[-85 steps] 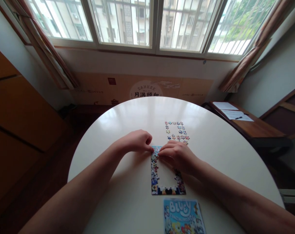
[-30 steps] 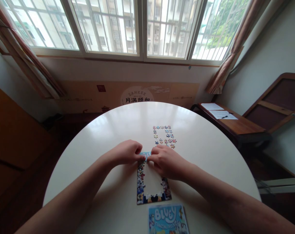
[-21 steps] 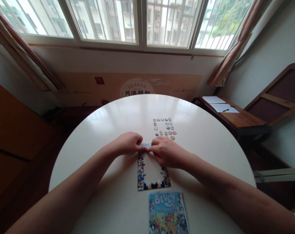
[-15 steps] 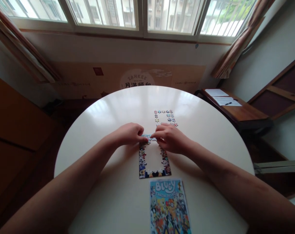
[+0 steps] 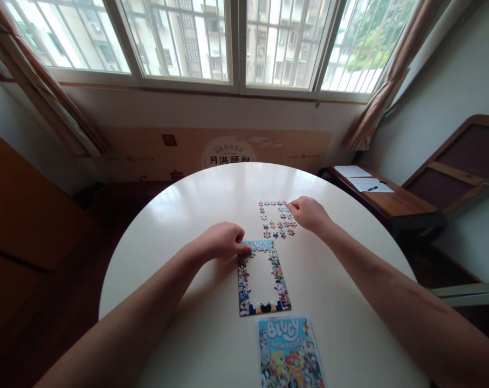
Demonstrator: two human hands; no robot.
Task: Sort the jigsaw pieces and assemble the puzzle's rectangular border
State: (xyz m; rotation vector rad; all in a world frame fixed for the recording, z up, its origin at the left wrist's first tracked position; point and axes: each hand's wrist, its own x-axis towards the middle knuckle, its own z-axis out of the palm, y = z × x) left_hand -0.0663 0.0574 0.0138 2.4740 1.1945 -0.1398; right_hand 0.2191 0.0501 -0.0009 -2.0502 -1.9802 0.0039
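Note:
A partly assembled jigsaw puzzle (image 5: 244, 291) lies on the round white table, its border joined around a bare middle. My left hand (image 5: 225, 238) is curled closed at its top left corner, the thumb pressing on the blue strip with lettering. Farther back, loose puzzle pieces (image 5: 285, 225) are laid out in rows. My right hand (image 5: 310, 214) pinches at the far right corner of these rows, its fingertips closed at a puzzle piece that they mostly cover. Nearest me is the colourful reference picture (image 5: 290, 350) headed "BLUEY", lying flat and untouched.
The round white table (image 5: 179, 345) fills the middle of the view. To the right, a wooden side table (image 5: 408, 200) bears papers (image 5: 363, 179) and a pen. Behind stand a printed cardboard panel (image 5: 139, 145) and a barred window (image 5: 212, 54).
My right hand has left the puzzle's top edge and moved back and right to the loose pieces. My left hand stays at the puzzle's corner. The head view has tilted up slightly.

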